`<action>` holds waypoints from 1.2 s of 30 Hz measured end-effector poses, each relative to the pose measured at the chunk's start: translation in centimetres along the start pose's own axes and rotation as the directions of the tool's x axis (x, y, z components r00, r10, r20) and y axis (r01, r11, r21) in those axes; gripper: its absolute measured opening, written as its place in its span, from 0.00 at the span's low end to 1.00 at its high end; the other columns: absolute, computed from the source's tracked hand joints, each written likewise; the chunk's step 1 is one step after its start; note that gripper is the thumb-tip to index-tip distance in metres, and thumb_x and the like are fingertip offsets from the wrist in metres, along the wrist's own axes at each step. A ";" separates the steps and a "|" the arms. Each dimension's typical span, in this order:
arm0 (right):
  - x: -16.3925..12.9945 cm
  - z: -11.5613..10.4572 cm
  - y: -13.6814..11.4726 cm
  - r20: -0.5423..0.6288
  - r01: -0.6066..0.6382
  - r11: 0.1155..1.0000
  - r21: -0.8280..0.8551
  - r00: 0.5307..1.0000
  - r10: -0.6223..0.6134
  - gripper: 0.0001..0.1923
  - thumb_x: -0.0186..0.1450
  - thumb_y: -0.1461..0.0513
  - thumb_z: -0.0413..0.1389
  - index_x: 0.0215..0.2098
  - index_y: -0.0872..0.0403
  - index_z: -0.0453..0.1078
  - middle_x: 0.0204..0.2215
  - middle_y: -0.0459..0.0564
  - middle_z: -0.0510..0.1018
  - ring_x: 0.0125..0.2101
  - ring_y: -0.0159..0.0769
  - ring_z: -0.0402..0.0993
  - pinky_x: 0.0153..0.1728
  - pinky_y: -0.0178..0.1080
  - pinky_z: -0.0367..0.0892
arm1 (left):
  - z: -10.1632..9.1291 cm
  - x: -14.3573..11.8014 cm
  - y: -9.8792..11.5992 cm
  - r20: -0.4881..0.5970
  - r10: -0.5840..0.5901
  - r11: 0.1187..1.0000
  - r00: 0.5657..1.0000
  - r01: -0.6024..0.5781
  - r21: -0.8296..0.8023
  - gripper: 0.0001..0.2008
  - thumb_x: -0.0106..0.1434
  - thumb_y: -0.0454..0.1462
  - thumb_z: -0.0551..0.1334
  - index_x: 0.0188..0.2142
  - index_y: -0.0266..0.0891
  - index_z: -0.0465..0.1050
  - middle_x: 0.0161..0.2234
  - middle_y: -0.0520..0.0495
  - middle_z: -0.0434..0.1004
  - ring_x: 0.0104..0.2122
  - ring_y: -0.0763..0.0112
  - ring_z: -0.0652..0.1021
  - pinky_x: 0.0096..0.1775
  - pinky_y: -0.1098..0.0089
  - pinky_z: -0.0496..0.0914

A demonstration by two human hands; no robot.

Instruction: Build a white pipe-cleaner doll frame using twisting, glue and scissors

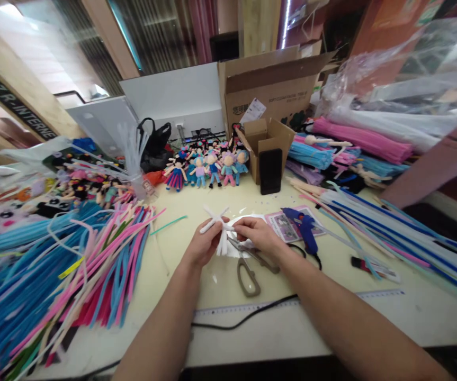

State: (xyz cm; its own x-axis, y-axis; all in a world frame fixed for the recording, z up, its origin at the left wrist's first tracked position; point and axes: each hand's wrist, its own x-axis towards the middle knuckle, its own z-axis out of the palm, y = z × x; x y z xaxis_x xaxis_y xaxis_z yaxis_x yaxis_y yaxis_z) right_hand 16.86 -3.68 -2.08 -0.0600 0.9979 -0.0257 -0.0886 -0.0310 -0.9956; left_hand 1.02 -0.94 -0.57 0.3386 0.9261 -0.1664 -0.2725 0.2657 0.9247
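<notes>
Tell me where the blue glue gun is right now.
In the head view, the blue glue gun lies on the table to the right of the right hand, partly on a printed card, with the scissors to its lower left.

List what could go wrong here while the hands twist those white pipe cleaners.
1. The scissors lie right under the right hand; lowering the wrist could catch a blade.
2. The blue glue gun rests close by, and its black cord crosses the table edge near the forearms, so a snag might drag it.
3. The white pipe cleaners, pinched by the left hand, may have wire ends that could prick fingertips.
</notes>
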 end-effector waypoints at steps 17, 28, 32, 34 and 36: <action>-2.6 1.6 -1.9 0.013 0.265 0.836 -0.481 0.955 -0.296 0.03 0.61 0.63 0.52 0.34 0.50 0.64 0.26 0.41 0.73 0.27 0.30 0.68 0.28 0.32 0.59 | -0.1 0.6 0.0 -0.078 0.249 0.935 0.965 -0.218 0.281 0.12 0.42 0.38 0.71 0.28 0.37 0.77 0.28 0.50 0.77 0.30 0.70 0.74 0.35 0.71 0.67; -2.3 1.3 -2.5 0.023 0.317 0.788 -0.528 0.933 -0.360 0.01 0.62 0.63 0.53 0.32 0.52 0.67 0.26 0.41 0.74 0.28 0.28 0.68 0.31 0.30 0.61 | 0.4 0.1 0.7 0.009 0.035 0.997 0.999 -0.035 0.070 0.17 0.40 0.42 0.72 0.26 0.33 0.73 0.20 0.51 0.73 0.21 0.74 0.72 0.25 0.75 0.67; -5.1 1.3 -2.7 -0.005 0.218 0.637 -0.739 0.944 -0.329 0.08 0.61 0.62 0.55 0.40 0.53 0.68 0.34 0.47 0.75 0.34 0.33 0.70 0.37 0.35 0.64 | 0.2 0.3 0.8 -0.009 0.016 1.000 1.000 -0.016 0.026 0.20 0.39 0.42 0.73 0.30 0.33 0.75 0.20 0.54 0.70 0.17 0.79 0.69 0.20 0.78 0.64; -8.2 0.3 -2.4 0.042 0.232 0.532 -0.814 0.938 -0.345 0.15 0.60 0.62 0.55 0.46 0.53 0.67 0.42 0.51 0.74 0.41 0.37 0.70 0.43 0.38 0.64 | 0.2 0.3 0.9 -0.016 0.015 1.000 1.000 -0.015 -0.004 0.21 0.39 0.41 0.73 0.32 0.33 0.76 0.21 0.55 0.70 0.16 0.82 0.68 0.19 0.79 0.63; -11.9 -1.6 -1.8 0.150 0.294 0.474 -0.830 0.936 -0.318 0.15 0.62 0.63 0.53 0.48 0.53 0.67 0.44 0.52 0.74 0.46 0.38 0.69 0.46 0.38 0.63 | 0.1 0.2 1.0 -0.010 0.016 0.999 1.000 -0.016 -0.038 0.22 0.39 0.39 0.73 0.34 0.33 0.76 0.22 0.55 0.70 0.16 0.82 0.68 0.19 0.79 0.64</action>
State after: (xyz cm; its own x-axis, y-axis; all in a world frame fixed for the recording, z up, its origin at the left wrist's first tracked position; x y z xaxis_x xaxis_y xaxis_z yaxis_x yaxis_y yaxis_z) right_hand 19.36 -15.44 -0.17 -0.1774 0.9354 0.3058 0.7658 0.3264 -0.5541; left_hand 0.90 -0.46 0.36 0.3254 0.9328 -0.1550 -0.3123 0.2607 0.9135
